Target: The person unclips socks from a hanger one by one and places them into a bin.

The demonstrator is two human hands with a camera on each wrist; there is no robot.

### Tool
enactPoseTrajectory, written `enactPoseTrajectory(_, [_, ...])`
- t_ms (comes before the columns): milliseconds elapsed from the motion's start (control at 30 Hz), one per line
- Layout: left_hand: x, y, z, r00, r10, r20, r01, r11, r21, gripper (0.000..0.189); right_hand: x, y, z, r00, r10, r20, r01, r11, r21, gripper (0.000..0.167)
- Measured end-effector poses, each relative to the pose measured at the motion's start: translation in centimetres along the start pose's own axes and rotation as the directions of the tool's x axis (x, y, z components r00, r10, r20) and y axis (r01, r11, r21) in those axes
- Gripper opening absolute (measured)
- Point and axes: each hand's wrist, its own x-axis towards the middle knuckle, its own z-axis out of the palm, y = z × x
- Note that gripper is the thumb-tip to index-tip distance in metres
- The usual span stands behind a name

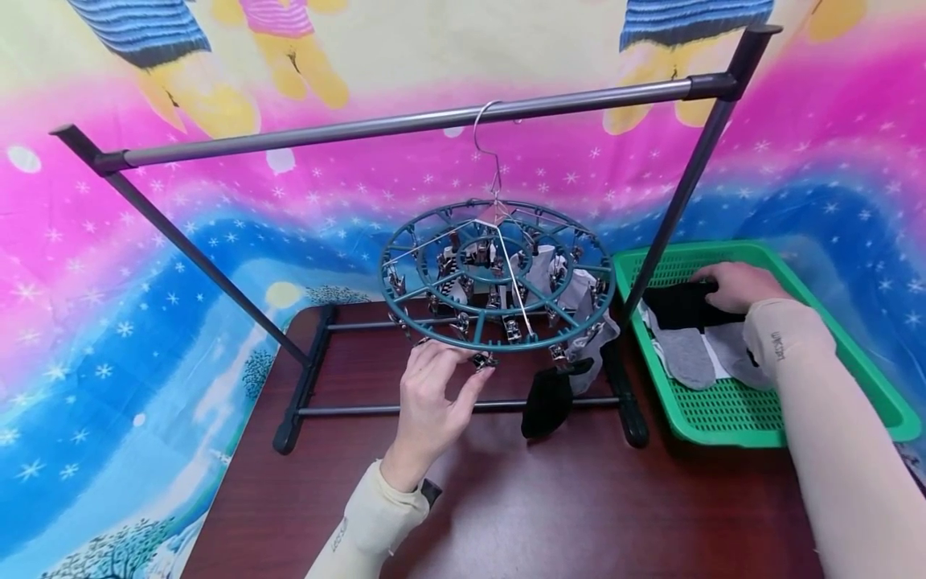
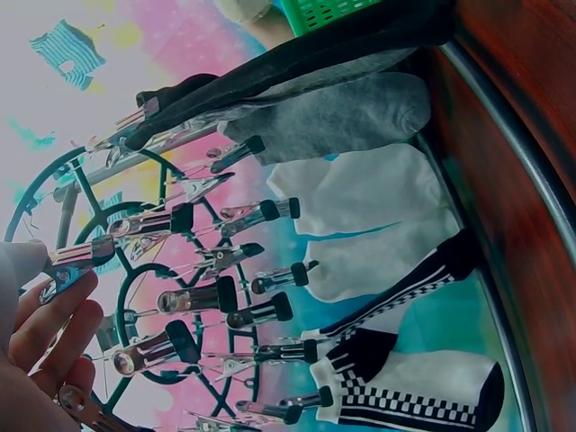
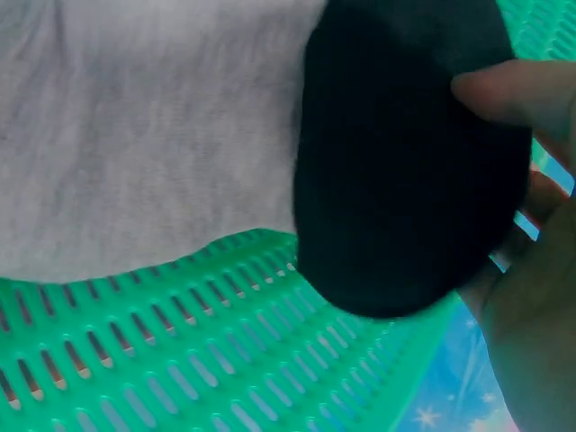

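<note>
A round green drying hanger [image 1: 454,331] with metal clips hangs by its wire hook from a rail. At its front rim my left hand [image 1: 432,394] pinches a clip [image 2: 79,255] between thumb and fingers. My right hand [image 1: 745,288] is inside the green basket [image 1: 712,434], holding the edge of a black sock [image 3: 405,162] with the thumb on top and the other fingers behind. Grey fabric [image 3: 144,135] lies beside the black sock. On the hanger's clips hang white socks [image 2: 369,189], checkered socks [image 2: 414,396], a grey sock [image 2: 351,121] and a black sock [image 1: 547,402].
The grey metal rack [image 1: 405,122] stands on a dark red wooden table [image 1: 600,507], with two low crossbars behind my left hand. More grey socks [image 1: 687,358] lie in the basket, right of the rack's upright [image 1: 683,201]. A colourful cloth [image 1: 130,305] hangs behind.
</note>
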Motion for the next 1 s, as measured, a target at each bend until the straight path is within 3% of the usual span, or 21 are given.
enactPoseTrajectory(267, [0.0, 0.0, 0.1, 1.0, 0.012, -0.004, -0.013, 1.0, -0.008, 0.02, -0.3, 0.6, 0.8, 0.999, 0.004, -0.037, -0.005, 1.0, -0.014, 0.045])
enactPoseTrajectory(533, [0.1, 0.2, 0.1, 1.0, 0.004, -0.003, -0.005, 1.0, -0.012, 0.021, -0.4, 0.3, 0.9, 0.99, -0.029, -0.139, 0.008, 0.989, -0.145, 0.042])
enactPoseTrajectory(733, [0.2, 0.3, -0.1, 1.0, 0.01, -0.006, -0.01, 1.0, -0.009, 0.021, -0.3, 0.5, 1.1, 0.999, 0.047, -0.02, -0.047, 0.998, -0.038, 0.05])
enactPoseTrajectory(1000, [0.0, 0.2, -0.2, 1.0, 0.008, -0.009, -0.008, 1.0, -0.004, 0.02, 0.1, 1.1, 1.9, 0.996, 0.008, 0.091, -0.007, 1.0, -0.016, 0.049])
